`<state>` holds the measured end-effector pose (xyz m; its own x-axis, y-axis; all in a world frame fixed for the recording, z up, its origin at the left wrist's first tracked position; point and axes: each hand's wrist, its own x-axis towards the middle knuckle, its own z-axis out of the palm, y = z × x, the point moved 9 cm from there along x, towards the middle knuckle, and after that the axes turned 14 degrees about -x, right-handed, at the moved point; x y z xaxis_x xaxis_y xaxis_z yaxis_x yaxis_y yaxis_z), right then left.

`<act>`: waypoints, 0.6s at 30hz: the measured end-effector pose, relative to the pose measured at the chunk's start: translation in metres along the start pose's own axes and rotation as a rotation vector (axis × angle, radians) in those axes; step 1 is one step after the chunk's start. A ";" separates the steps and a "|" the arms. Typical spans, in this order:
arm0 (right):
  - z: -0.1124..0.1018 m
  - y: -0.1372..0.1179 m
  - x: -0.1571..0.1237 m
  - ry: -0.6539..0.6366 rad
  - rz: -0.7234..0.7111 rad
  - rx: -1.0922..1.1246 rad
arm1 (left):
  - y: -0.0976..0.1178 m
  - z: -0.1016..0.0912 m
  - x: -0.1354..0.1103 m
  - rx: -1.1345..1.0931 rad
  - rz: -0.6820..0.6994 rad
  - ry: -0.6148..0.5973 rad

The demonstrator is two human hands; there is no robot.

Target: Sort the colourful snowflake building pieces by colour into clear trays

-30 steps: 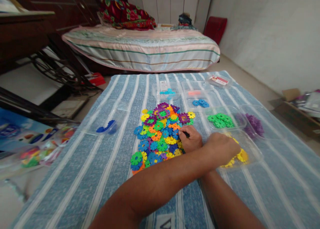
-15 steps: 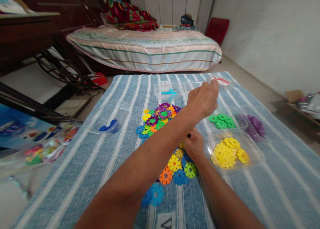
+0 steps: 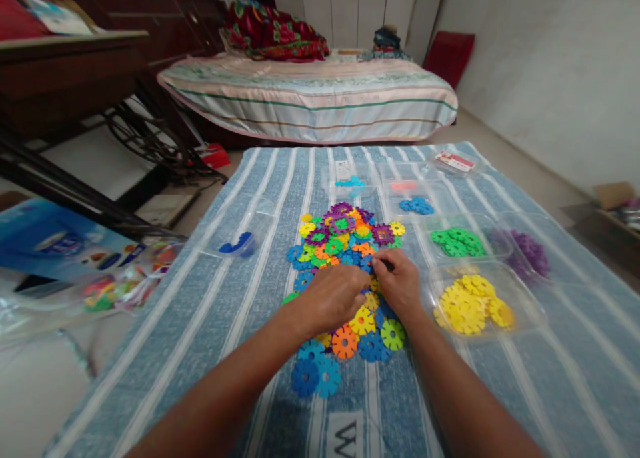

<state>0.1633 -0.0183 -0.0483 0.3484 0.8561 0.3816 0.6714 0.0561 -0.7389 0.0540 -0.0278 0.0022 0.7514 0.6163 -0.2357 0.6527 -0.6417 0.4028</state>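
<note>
A heap of flat, notched plastic snowflake discs (image 3: 345, 342) in mixed colours, with some purple square pieces (image 3: 383, 235), lies mid-table. My left hand (image 3: 337, 295) is over the heap, its fingers curled closed; whatever they hold is hidden. Close on its right, my right hand (image 3: 399, 281) touches the heap's right side with thumb and fingers pinched together. I cannot make out what is in that pinch. Clear plastic boxes at the right hold yellow discs (image 3: 463, 305), green discs (image 3: 457, 242) and purple pieces (image 3: 530, 255).
Further boxes hold dark blue pieces (image 3: 237, 243) at left, light blue pieces (image 3: 353, 183) at the back, and blue discs (image 3: 417, 205) beside an orange patch. A clear pack with a red-and-white label (image 3: 455, 161) lies back right. The striped cloth (image 3: 240, 371) covers the table. Beyond stands a bed (image 3: 310, 105).
My left hand has come back from above the right-hand boxes, where it was stretched across my right arm, to the heap. My right hand stays at the heap. The view has shifted slightly.
</note>
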 end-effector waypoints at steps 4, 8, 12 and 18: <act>-0.001 -0.001 0.000 0.003 -0.012 -0.005 | 0.002 0.023 -0.018 -0.048 -0.025 -0.040; -0.001 -0.001 0.000 -0.001 -0.018 -0.002 | 0.003 0.031 -0.023 -0.091 -0.012 0.006; -0.001 -0.001 0.000 -0.002 -0.017 -0.014 | -0.001 0.033 -0.022 -0.150 -0.026 0.034; -0.002 -0.002 0.000 0.005 -0.015 -0.017 | -0.016 0.025 -0.021 -0.368 -0.089 0.097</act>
<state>0.1638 -0.0198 -0.0459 0.3410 0.8528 0.3956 0.6880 0.0603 -0.7232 0.0298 -0.0419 -0.0218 0.6691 0.7139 -0.2063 0.6231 -0.3877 0.6792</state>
